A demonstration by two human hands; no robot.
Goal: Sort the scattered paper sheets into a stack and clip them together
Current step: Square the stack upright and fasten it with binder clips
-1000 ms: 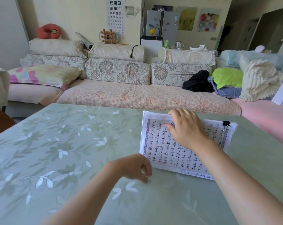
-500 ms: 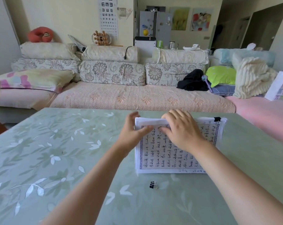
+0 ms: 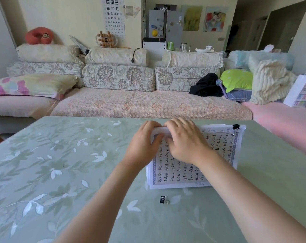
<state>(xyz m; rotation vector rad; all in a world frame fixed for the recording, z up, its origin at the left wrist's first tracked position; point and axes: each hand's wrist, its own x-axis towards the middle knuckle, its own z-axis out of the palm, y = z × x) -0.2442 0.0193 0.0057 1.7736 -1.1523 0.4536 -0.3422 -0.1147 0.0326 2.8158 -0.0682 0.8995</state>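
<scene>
On the table (image 3: 61, 163) the paper stack (image 3: 218, 155) lies gathered, the left hand (image 3: 143, 148) pinching its far-left corner and the right hand (image 3: 185, 142) pressing flat beside it, one black clip (image 3: 235, 126) already on, a loose clip (image 3: 164, 199) seemingly still to fit.

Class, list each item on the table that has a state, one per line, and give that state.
White handwritten paper stack: flat, gathered.
Black binder clip at far right corner: clamped on stack.
Loose black binder clip: lying unused.
Left hand: gripping stack's far left corner.
Right hand: pressing on stack.
</scene>
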